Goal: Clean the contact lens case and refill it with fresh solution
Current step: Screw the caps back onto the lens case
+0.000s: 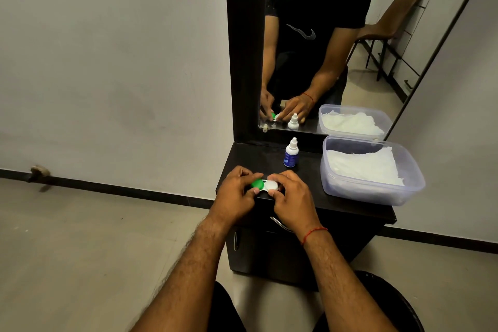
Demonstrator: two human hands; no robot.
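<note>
A contact lens case (264, 185) with one green cap and one white cap lies near the front left of a dark cabinet top (347, 205). My left hand (235, 194) grips the green-cap side with thumb and fingers. My right hand (292, 201) grips the white-cap side. Both caps are on the case. A small solution bottle (291, 153), white with a blue label and its cap on, stands upright behind the case, apart from both hands.
A clear plastic tub (373, 191) holding white tissue sits on the right of the cabinet top. A mirror (336, 43) in a dark frame rises behind, reflecting the person. The cabinet has metal handles (280, 224) below. Wall and floor lie to the left.
</note>
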